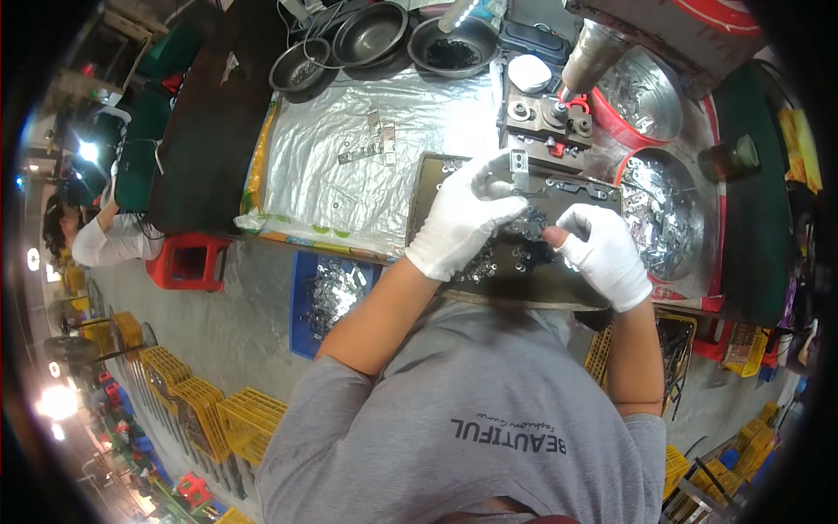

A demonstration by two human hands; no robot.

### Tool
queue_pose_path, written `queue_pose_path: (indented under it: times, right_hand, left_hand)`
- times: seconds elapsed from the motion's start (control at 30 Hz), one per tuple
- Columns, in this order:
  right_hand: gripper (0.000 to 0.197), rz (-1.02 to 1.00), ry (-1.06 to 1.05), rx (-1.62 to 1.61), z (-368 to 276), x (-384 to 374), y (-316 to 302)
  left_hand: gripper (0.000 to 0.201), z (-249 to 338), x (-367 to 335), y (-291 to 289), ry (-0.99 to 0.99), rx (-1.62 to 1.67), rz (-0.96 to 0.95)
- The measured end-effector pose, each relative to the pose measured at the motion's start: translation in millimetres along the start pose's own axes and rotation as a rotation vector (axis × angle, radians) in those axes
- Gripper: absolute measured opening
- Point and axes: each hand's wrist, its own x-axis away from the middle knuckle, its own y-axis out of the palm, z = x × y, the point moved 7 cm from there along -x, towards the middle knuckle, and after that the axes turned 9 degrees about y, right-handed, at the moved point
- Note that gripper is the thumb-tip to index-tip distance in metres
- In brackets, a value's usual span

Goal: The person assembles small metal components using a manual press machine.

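Note:
My left hand, in a white glove, pinches a small flat metal bracket with holes in its upper end. The bracket stands up from my fingers over a dark tray. To its right, my right hand wears a white glove that leaves the thumb tip bare. Its thumb and fingers are closed together above the tray; whatever they hold is too small to make out. Small dark metal pieces lie heaped in the tray between my hands. Behind them, a dark metal strip rests near the tray's far edge.
Beyond the tray stands a press fixture under a metal ram. Round pans of metal parts sit at the right. Several metal strips lie on the silver sheet. A blue bin stands below left.

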Motion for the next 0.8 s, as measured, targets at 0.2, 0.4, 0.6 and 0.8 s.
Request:
queue_pose_path:
  times: [0.2,0.4,0.6,0.8]
  right_hand:
    - [0.038,0.148,-0.208,-0.112,-8,-18,-26]
    - [0.030,0.144,-0.140,-0.165,3,-41,-40]
    - [0.022,0.129,0.070,-0.565,19,-75,-58]
    - [0.022,0.215,-0.047,-0.439,26,-111,-76]
  left_hand:
    - [0.065,5,-13,18,-0.039,-0.010,-0.085]
    - [0.076,2,-48,26,0.159,-0.034,-0.105]
    - [0.061,6,-88,34,0.239,-0.245,-0.068]
    - [0.052,16,-110,33,0.275,-0.337,-0.048]
